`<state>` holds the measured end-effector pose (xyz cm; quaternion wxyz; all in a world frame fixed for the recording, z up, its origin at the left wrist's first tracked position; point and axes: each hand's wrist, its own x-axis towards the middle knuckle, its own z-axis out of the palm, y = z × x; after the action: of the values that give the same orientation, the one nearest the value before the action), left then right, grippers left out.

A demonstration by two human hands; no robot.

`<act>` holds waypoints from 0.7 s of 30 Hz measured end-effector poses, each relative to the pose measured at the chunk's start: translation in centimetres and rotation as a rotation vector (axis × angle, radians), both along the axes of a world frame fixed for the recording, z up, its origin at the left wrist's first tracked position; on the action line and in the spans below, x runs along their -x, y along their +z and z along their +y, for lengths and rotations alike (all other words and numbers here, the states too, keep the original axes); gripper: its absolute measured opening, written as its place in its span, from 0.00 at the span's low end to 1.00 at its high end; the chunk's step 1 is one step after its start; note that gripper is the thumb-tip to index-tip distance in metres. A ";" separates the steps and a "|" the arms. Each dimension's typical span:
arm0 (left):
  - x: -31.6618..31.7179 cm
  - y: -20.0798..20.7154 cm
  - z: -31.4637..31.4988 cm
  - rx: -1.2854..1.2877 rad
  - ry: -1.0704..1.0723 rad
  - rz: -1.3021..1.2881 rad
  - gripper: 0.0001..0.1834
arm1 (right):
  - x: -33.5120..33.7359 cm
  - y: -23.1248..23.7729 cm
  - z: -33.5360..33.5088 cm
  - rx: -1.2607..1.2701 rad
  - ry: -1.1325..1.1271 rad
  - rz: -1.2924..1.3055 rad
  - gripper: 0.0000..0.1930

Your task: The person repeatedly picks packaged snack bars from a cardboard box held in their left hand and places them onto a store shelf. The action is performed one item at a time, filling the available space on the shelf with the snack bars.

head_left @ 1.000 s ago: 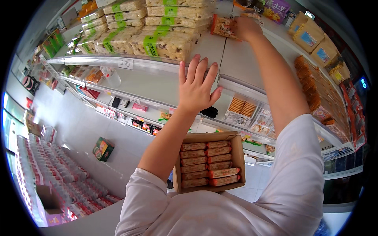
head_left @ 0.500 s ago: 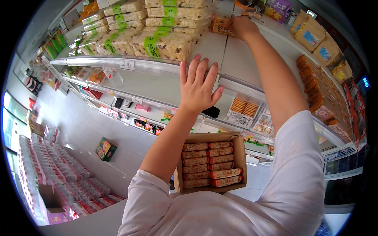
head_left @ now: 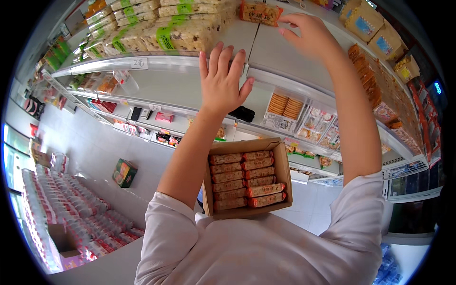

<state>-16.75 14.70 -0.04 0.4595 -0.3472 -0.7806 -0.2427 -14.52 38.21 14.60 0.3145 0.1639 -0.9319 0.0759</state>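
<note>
On the top shelf (head_left: 289, 54) a wrapped snack bar (head_left: 260, 13) in an orange and clear wrapper lies flat, just right of the stacked puffed-rice packs. My right hand (head_left: 311, 37) is at its right end, thumb and forefinger apart with nothing between them; whether a fingertip still touches the wrapper I cannot tell. Lower and to the left, my left hand (head_left: 222, 83) lies spread over the shelf's front edge, palm down and holding nothing. Below both arms, close against my body, is an open cardboard box (head_left: 284, 175) with two columns of similar wrapped bars (head_left: 226, 177).
Stacked puffed-rice packs (head_left: 183, 35) with green bands fill the shelf's left. Brown bags (head_left: 363, 23) and a row of packed snacks (head_left: 368, 78) line its right. Lower shelves hold biscuits (head_left: 284, 105). On the floor are a green carton (head_left: 125, 173) and wrapped bottle packs (head_left: 71, 199).
My right hand has come off the wrapped bar toward the right and its fingers have parted. The bar stays on the shelf. My left hand keeps its place on the edge while the view shifts.
</note>
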 end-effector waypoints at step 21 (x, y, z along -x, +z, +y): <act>-14.2 -11.9 -2.5 0.272 -0.805 -1.151 0.05 | -26.7 -26.4 -7.9 0.343 0.088 -0.877 0.16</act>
<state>-2.56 12.15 -11.97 -0.1978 -0.4794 -0.7340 -0.4386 12.15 30.31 -11.78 -0.0898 0.1015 -0.9430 0.3041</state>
